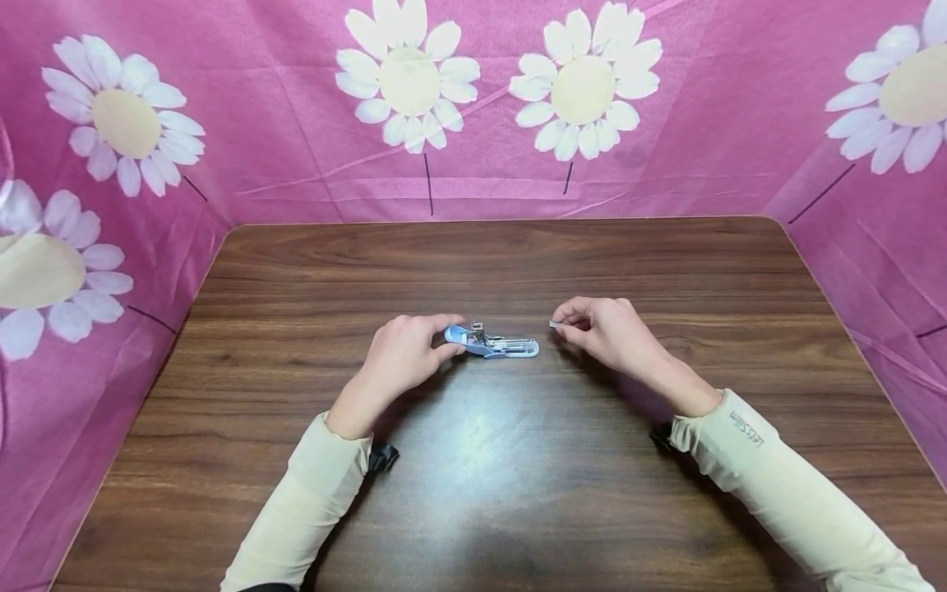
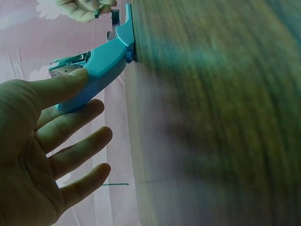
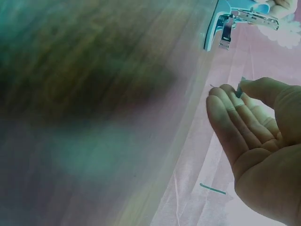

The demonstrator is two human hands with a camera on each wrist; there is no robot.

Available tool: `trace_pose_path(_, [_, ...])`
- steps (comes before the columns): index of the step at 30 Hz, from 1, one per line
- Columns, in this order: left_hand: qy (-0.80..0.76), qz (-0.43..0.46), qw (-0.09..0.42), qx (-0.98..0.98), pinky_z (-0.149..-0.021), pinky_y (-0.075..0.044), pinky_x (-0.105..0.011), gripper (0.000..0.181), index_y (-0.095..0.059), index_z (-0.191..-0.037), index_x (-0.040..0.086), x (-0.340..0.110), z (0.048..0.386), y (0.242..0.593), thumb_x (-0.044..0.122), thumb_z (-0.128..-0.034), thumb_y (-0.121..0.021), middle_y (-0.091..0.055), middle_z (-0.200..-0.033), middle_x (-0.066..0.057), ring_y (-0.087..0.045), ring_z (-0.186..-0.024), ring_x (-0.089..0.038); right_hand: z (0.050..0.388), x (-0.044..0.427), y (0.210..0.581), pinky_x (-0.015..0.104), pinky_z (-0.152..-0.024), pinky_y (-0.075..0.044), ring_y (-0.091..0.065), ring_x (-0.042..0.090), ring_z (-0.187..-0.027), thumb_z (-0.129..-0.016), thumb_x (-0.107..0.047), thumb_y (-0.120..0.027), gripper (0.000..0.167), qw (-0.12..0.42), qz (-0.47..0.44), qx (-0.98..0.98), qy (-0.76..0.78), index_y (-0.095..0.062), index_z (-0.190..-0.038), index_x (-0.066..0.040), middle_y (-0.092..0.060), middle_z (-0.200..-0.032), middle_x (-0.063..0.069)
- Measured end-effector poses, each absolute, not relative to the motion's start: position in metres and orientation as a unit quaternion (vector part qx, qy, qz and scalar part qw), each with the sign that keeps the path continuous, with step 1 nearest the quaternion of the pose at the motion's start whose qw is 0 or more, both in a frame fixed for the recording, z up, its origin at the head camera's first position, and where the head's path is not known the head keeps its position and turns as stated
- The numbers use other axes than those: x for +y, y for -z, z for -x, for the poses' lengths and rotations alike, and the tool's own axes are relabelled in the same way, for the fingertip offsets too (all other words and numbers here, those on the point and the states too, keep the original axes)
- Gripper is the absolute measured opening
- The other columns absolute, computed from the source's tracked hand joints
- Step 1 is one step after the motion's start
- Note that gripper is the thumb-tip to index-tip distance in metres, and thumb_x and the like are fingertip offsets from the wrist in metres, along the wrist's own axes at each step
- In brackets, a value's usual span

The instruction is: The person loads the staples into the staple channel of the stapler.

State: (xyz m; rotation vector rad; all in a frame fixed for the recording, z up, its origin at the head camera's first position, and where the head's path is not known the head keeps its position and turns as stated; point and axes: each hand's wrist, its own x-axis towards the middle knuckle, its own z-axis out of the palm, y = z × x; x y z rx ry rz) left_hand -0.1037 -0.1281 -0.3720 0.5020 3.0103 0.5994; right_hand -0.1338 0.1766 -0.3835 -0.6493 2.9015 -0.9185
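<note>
A light blue stapler point(image 1: 481, 349) lies opened up in the middle of the table, its metal magazine exposed and a metal part standing up from it. My left hand point(image 1: 399, 353) pinches the stapler's left end between thumb and index finger; the left wrist view shows the other fingers spread away from the blue body point(image 2: 101, 66). To the right of the stapler, apart from it, my right hand point(image 1: 610, 333) pinches a small grey metal piece point(image 1: 554, 325), which looks like a short strip of staples. Fingers partly hide that piece point(image 3: 239, 89) in the right wrist view.
The dark wood-grain table point(image 1: 473, 493) runs back to a pink cloth point(image 1: 281, 164) printed with white daisies, which stands behind it and along both sides. Light reflects off the tabletop in front of the stapler.
</note>
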Motion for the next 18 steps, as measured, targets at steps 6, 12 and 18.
trace_pose_path(6, [-0.194,-0.161,0.017,0.968,-0.056,-0.045,-0.036,0.039,-0.072,-0.126,0.033,-0.128,0.1044,0.3716,0.043,-0.0887,-0.077,-0.077,-0.096,0.001,-0.053,-0.065,-0.018,0.135,0.1765,0.3799,0.042,-0.082,-0.057,-0.076,0.018,-0.09,-0.093,-0.014,-0.073,0.017,0.0,0.21,0.927,0.311,-0.077,-0.109,-0.012,-0.08,-0.095,0.002])
trace_pose_path(12, [-0.188,-0.161,0.019,0.969,-0.058,-0.047,-0.037,0.039,-0.071,-0.127,0.034,-0.1266,0.1044,0.3713,0.042,-0.0897,-0.076,-0.077,-0.097,0.001,-0.056,-0.067,-0.018,0.1359,0.1753,0.3805,0.04,-0.08,-0.056,-0.072,0.015,-0.088,-0.093,-0.016,-0.072,0.015,-0.008,0.219,0.929,0.298,-0.079,-0.107,-0.014,-0.08,-0.096,0.0])
trace_pose_path(18, [-0.186,-0.155,0.02,0.97,-0.059,-0.047,-0.038,0.038,-0.071,-0.127,0.035,-0.1256,0.1039,0.372,0.042,-0.0895,-0.077,-0.077,-0.095,0.002,-0.057,-0.068,-0.018,0.1369,0.1705,0.382,0.038,-0.077,-0.055,-0.07,0.013,-0.083,-0.094,-0.017,-0.072,0.013,0.001,0.232,0.926,0.298,-0.078,-0.105,-0.015,-0.079,-0.093,-0.001])
